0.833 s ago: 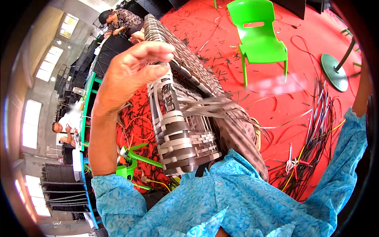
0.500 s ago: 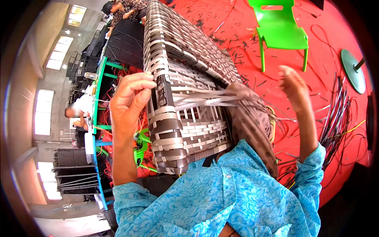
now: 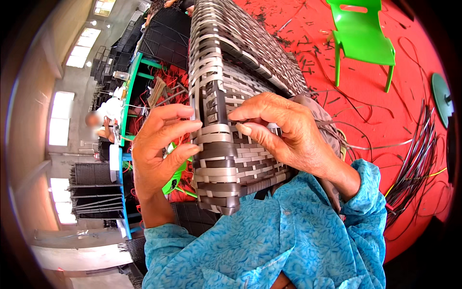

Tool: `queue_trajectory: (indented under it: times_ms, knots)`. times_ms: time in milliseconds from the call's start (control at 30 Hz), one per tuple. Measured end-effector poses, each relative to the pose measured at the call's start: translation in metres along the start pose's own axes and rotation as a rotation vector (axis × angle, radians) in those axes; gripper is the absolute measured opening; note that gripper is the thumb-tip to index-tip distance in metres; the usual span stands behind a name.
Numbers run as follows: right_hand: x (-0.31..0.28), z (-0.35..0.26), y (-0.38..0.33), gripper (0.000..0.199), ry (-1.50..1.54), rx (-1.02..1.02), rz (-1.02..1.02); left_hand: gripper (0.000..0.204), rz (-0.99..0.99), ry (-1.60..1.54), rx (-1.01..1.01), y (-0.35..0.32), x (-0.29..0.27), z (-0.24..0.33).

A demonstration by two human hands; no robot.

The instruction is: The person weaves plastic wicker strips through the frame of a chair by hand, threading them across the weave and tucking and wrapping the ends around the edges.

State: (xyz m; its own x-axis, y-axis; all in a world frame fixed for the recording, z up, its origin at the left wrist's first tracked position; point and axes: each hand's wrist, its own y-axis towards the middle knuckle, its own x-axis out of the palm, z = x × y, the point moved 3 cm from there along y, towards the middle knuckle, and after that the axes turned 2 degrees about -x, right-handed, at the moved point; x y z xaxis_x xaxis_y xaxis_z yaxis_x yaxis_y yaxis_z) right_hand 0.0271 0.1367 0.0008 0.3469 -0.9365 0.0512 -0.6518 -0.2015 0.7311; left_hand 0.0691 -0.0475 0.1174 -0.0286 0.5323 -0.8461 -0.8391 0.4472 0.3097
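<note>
A woven panel of grey, brown and silvery flat strips (image 3: 262,168) stands tilted before me, its wrapped edge rail (image 3: 215,185) running away from my body. Partway along the rail, a dark stretch (image 3: 215,103) lacks the cross wrapping. On its left side my left hand (image 3: 161,147) is open, fingers apart, the tips at the rail. From the right, my right hand (image 3: 291,132) reaches to the same stretch, index finger and thumb drawn close together at the rail's inner side. What lies between them is too small to make out. Loose strips (image 3: 332,127) trail out behind that hand.
A green plastic chair (image 3: 361,36) stands on the red floor (image 3: 313,29), which is littered with dark scraps. To the right lie a bundle of dark strips (image 3: 414,154) and a round green base (image 3: 440,98). Another person (image 3: 108,113) sits at the left, beyond a green-framed table (image 3: 132,91).
My right hand has come in from out at the right to the rail. My left hand has shifted slightly nearer along it. The fan of loose strips is now mostly behind my right hand.
</note>
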Motion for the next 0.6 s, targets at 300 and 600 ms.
queue_trajectory:
  times_ms: [300, 600]
  knots:
    - [0.001, -0.025, 0.03, 0.023, -0.212, -0.064, -0.195, 0.024, 0.007, 0.376, 0.203, 0.009, 0.003, 0.016]
    - [0.003, -0.056, 0.059, 0.02, -0.692, -0.076, -0.393, 0.018, 0.094, 0.058, 0.144, 0.012, 0.006, -0.006]
